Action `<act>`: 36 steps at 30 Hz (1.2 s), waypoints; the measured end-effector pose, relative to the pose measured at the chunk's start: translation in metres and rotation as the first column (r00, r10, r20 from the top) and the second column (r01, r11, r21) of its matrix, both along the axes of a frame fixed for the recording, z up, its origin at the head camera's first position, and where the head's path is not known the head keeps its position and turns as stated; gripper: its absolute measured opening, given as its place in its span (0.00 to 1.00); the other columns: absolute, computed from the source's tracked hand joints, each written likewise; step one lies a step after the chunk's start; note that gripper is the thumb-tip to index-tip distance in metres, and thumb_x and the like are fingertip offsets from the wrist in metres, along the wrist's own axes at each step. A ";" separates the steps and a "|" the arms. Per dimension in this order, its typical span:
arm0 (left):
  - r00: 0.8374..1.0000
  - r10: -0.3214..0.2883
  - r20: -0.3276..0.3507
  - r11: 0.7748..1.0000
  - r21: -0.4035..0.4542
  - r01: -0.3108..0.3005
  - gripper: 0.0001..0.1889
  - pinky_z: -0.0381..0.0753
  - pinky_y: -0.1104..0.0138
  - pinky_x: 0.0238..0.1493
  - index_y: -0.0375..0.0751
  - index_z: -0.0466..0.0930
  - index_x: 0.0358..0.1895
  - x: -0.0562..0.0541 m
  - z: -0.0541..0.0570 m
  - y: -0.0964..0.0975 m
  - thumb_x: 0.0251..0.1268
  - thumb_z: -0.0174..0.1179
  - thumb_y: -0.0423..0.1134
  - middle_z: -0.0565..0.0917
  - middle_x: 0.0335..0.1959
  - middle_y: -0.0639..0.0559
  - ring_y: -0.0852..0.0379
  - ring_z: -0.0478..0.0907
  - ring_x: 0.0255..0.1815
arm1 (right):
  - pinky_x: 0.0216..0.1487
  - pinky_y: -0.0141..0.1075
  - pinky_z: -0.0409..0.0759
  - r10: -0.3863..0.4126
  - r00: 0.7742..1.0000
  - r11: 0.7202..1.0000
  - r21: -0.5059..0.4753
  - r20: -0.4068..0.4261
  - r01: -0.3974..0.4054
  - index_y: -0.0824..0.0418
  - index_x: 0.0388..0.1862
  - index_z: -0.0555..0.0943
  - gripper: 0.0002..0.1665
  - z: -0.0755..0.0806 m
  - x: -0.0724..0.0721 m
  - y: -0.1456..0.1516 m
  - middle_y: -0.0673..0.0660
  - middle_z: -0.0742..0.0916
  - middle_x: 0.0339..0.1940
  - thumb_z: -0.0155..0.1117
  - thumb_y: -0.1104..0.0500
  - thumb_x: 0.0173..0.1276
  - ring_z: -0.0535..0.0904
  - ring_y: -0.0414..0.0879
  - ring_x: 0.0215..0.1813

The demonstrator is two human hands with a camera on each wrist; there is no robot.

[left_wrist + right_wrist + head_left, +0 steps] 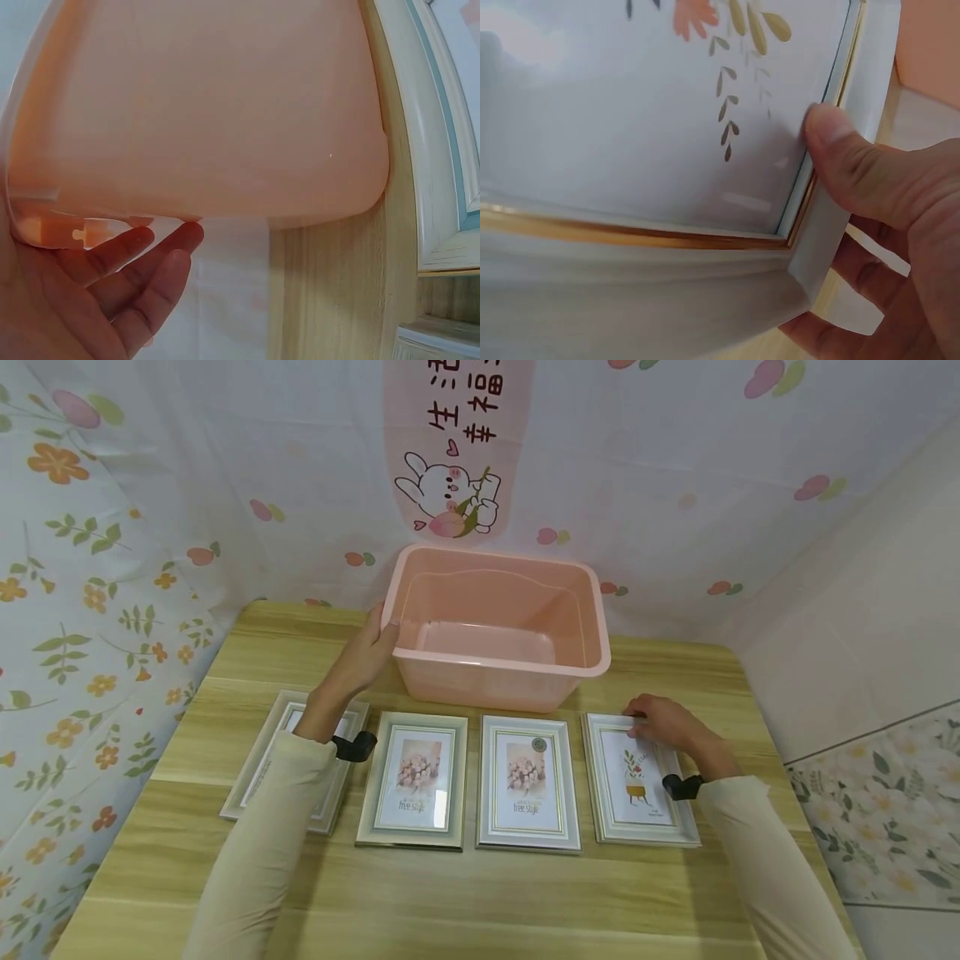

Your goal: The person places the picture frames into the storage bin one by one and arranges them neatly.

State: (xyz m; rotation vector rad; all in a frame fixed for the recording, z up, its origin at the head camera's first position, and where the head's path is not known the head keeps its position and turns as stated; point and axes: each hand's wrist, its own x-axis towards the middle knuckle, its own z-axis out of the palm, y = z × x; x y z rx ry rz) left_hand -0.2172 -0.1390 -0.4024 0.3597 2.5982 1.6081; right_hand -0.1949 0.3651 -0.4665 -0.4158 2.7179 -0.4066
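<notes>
A pink plastic tub (480,681) stands at the back of the table, its inside bare. My left hand (369,652) holds the tub's left rim; in the left wrist view its fingers (161,292) curl under the rim at the corner. My right hand (667,720) grips the far edge of the rightmost white picture frame (686,814), which bears a potted-plant print. In the right wrist view the thumb (836,142) presses on its front, with the other fingers behind the edge.
Two more picture frames with flower prints, one greenish-gold (412,839) and one white (528,842), lie face up in the middle of the wooden table (465,902). Another frame (258,743) lies partly under my left forearm. A patterned curtain (300,468) hangs right behind the tub.
</notes>
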 end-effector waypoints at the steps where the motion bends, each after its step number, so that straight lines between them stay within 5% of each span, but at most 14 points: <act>1: 1.000 0.002 0.000 1.000 0.002 -0.002 0.30 0.57 0.41 0.72 0.42 0.44 0.79 0.000 0.000 0.000 0.80 0.35 0.47 0.64 0.70 0.33 0.41 0.63 0.70 | 0.54 0.56 0.76 0.002 1.000 1.000 0.001 -0.004 -0.002 0.66 0.52 0.80 0.17 0.000 0.000 0.000 0.63 0.84 0.48 0.68 0.62 0.65 0.77 0.54 0.44; 9: 1.000 0.019 0.000 1.000 -0.003 -0.019 0.30 0.55 0.42 0.73 0.38 0.43 0.79 0.000 -0.001 0.000 0.80 0.34 0.46 0.63 0.71 0.32 0.40 0.60 0.72 | 0.46 0.49 0.76 0.012 0.999 1.000 -0.016 -0.035 -0.013 0.61 0.49 0.80 0.12 0.005 -0.003 0.004 0.58 0.86 0.42 0.66 0.62 0.67 0.77 0.51 0.40; 18: 0.999 0.043 -0.004 0.999 0.007 -0.043 0.30 0.56 0.42 0.73 0.38 0.45 0.78 0.001 -0.003 0.001 0.80 0.34 0.47 0.65 0.70 0.32 0.39 0.61 0.72 | 0.53 0.54 0.76 -0.035 0.999 0.990 -0.137 -0.011 0.034 0.70 0.60 0.78 0.22 0.015 -0.008 0.016 0.69 0.84 0.54 0.64 0.63 0.69 0.78 0.57 0.49; 25: 0.999 0.034 -0.018 0.999 0.033 -0.033 0.30 0.57 0.41 0.72 0.38 0.46 0.78 0.000 -0.006 0.000 0.80 0.33 0.47 0.66 0.69 0.31 0.38 0.63 0.70 | 0.39 0.35 0.77 -0.038 0.999 0.980 -0.197 -0.027 0.032 0.71 0.57 0.79 0.23 0.026 -0.011 0.028 0.66 0.85 0.48 0.67 0.57 0.69 0.79 0.50 0.40; 36: 0.999 0.039 -0.018 0.999 0.033 -0.039 0.29 0.58 0.42 0.72 0.39 0.46 0.78 0.001 -0.004 0.002 0.80 0.35 0.45 0.66 0.69 0.31 0.40 0.64 0.70 | 0.32 0.31 0.79 -0.091 0.996 0.963 -0.254 -0.017 0.084 0.70 0.54 0.81 0.22 0.047 -0.008 0.044 0.66 0.85 0.46 0.68 0.55 0.68 0.78 0.42 0.35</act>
